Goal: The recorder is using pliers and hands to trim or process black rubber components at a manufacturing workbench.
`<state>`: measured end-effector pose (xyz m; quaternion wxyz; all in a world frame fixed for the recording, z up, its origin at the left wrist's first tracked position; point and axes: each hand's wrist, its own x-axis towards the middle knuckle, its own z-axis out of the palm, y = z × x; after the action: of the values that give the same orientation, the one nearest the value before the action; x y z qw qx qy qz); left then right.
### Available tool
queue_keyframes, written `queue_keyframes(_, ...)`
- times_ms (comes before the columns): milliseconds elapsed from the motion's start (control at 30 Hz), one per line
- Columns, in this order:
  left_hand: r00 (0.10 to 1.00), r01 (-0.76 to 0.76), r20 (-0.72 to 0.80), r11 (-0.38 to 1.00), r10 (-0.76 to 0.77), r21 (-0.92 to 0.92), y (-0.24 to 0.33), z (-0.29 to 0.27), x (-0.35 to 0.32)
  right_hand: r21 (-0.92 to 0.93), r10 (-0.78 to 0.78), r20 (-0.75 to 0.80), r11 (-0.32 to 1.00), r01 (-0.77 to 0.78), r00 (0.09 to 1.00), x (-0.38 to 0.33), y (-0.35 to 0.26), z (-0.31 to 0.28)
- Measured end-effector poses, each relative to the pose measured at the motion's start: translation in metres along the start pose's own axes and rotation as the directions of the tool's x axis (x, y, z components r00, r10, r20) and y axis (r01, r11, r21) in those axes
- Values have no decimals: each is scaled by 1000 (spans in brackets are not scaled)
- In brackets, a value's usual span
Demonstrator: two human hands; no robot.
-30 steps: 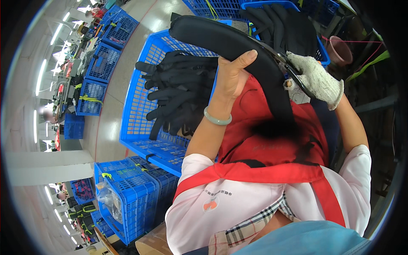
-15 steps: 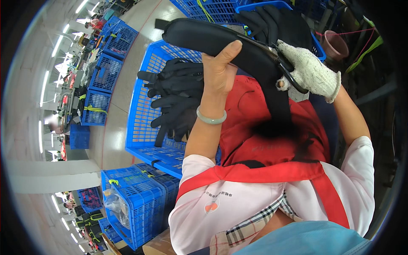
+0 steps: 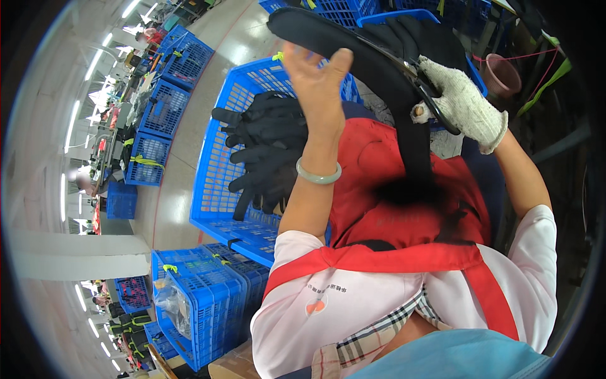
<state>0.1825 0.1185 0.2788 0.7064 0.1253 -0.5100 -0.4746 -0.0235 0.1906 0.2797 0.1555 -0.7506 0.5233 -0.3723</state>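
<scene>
A long black padded strap (image 3: 372, 66) slants from the upper middle down over my red apron (image 3: 372, 151). My right hand (image 3: 467, 104), in a white knit glove with a bare thumb tip, grips black-handled scissors (image 3: 445, 117). The metal blades lie along the strap's right edge; whether they are parted, I cannot tell. The strap rests against the gloved fingers. My bare left hand (image 3: 319, 88), with a pale bangle (image 3: 319, 177) at the wrist, is just left of the strap. Its fingers are spread, partly blurred, and hold nothing.
To the left, a blue plastic crate (image 3: 208, 189) holds several black straps (image 3: 268, 126). A blue bin (image 3: 478, 81) with more black pieces stands beyond the scissors. A pink bucket (image 3: 503, 74) sits at upper right, and stacked blue crates (image 3: 202, 303) at lower left.
My left hand has let go of the strap, its fingers opening away to the left. The strap's far end has shifted up and right. My right hand keeps the scissors in nearly the same place.
</scene>
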Motion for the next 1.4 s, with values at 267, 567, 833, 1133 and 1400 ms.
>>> queue_keyframes(267, 939, 216, 296, 969, -173, -118, 60, -13, 47, 71, 140, 147, 986, -151, 979, 15, -28, 5)
queue_keyframes(567, 887, 186, 368, 945, -279, 269, 108, -9, 63, 181, -10, 24, 983, 5, 1000, 15, -46, 36)
queue_keyframes(833, 846, 323, 360, 916, -392, 239, 108, -11, 67, 300, -39, 13, 953, 33, 999, 10, -46, 52)
queue_keyframes(1133, 804, 470, 291, 854, -518, 223, 64, -41, 36, 384, 126, 87, 911, -150, 988, -7, -20, 77)
queue_keyframes(1400, 794, 448, 362, 873, -488, 195, 48, -34, 33, 438, 149, 128, 879, -191, 980, -5, -12, 81)
